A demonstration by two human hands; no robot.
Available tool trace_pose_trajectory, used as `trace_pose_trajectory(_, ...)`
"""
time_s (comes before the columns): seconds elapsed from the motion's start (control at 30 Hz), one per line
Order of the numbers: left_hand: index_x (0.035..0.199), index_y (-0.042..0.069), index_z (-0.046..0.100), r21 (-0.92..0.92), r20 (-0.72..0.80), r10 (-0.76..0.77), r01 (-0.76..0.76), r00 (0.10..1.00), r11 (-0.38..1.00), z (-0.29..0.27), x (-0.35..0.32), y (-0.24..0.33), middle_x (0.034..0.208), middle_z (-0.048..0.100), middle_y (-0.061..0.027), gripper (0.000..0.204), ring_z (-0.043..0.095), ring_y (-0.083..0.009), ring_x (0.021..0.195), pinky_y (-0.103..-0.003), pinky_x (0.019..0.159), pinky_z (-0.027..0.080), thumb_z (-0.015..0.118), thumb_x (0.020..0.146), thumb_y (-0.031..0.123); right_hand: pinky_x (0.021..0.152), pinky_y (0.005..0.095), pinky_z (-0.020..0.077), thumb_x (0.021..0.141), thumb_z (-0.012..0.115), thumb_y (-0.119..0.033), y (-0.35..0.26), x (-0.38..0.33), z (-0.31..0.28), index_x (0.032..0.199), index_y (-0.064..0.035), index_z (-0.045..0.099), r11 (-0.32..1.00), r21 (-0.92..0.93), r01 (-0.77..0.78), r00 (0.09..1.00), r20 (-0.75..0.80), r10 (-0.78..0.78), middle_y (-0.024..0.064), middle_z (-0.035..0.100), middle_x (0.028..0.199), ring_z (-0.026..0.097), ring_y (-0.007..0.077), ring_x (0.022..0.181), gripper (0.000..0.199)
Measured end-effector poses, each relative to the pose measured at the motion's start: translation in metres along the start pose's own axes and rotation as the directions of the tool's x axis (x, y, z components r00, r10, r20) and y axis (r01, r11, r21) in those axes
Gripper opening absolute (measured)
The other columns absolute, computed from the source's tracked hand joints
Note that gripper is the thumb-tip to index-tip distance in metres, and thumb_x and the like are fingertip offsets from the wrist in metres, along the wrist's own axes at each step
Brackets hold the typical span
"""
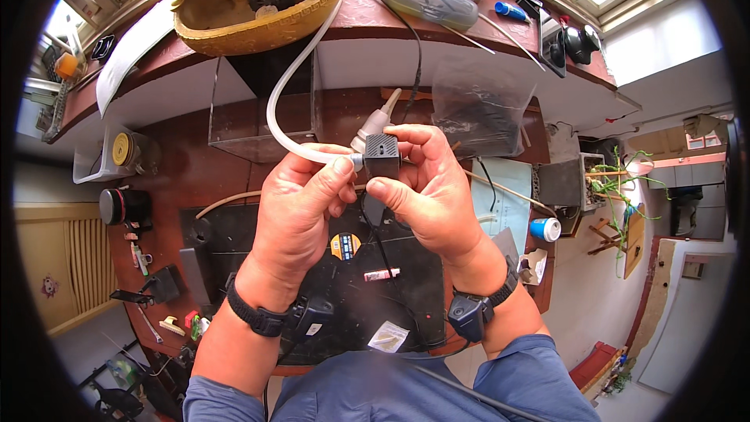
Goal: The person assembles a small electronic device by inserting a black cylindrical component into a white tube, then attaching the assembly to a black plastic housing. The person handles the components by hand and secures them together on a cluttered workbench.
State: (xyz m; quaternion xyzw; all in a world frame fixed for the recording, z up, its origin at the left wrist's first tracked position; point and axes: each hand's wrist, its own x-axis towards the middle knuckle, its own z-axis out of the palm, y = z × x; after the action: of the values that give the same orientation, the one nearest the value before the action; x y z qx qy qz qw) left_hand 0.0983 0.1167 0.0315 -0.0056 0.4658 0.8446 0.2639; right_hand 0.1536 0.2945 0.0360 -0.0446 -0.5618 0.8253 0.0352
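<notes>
Between my two hands, above the desk, is a small black water pump [383, 158] with a ribbed grille on its face. My right hand [426, 187] grips the pump body, thumb in front and fingers behind. My left hand [301, 203] pinches the end of a clear flexible hose [280, 113] where it meets the pump's grey outlet. From there the hose curves up to a gold-coloured fountain basin [258, 37] on the shelf. Below the pump hangs a black cable [380, 250]. Just behind it stands a pale nozzle-tipped bottle [373, 125], partly hidden.
Beneath my hands lies a black mat [328, 297] with a round yellow sticker [344, 246], a small white tube [381, 273] and a small plastic bag [388, 337]. A clear tank [262, 121] stands behind my left hand. To the right is a blue-and-white can [545, 229].
</notes>
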Motion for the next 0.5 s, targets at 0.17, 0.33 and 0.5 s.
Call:
trace_pose_trajectory(0.17, 0.115, 0.008, 0.070, -0.001, -0.024, 0.011, -0.011, 1.000, 1.000, 0.002, -0.003, -0.002, 0.093, 0.072, -0.0031, 0.016, 0.064, -0.0097, 0.075, -0.023, 0.065, 0.048, 0.074, 0.102, 0.017, 0.073, 0.0190, 0.0487, 0.094, 0.077, 0.003, 0.010, 0.001, -0.002, 0.140, -0.0058, 0.051, 0.997, -0.067, 0.034, 0.999, 0.000, -0.034, 0.0076, 0.065, 0.119, 0.060, 0.0032, 0.089, 0.054)
trace_pose_trajectory(0.33, 0.115, 0.006, 0.070, -0.029, -0.010, 0.003, -0.003, 1.000, 1.000, 0.000, -0.003, -0.005, 0.092, 0.072, -0.0030, 0.016, 0.064, -0.0098, 0.075, -0.023, 0.065, 0.048, 0.073, 0.103, 0.016, 0.070, 0.0175, 0.0460, 0.092, 0.078, 0.004, 0.013, 0.003, 0.003, 0.138, -0.0057, 0.053, 0.996, -0.036, 0.081, 0.997, 0.005, -0.081, 0.0063, 0.065, 0.116, 0.057, 0.0007, 0.085, 0.053)
trace_pose_trajectory(0.5, 0.119, 0.002, 0.069, -0.089, 0.006, -0.044, 0.044, 0.999, 0.995, -0.008, -0.001, -0.006, 0.096, 0.071, -0.0044, 0.019, 0.065, -0.0108, 0.078, -0.024, 0.065, 0.050, 0.070, 0.105, 0.015, 0.078, 0.0225, 0.0536, 0.091, 0.080, 0.003, 0.007, 0.001, 0.003, 0.141, -0.0038, 0.052, 0.959, -0.257, 0.118, 0.993, 0.006, -0.120, 0.0096, 0.062, 0.126, 0.065, 0.0075, 0.093, 0.058)
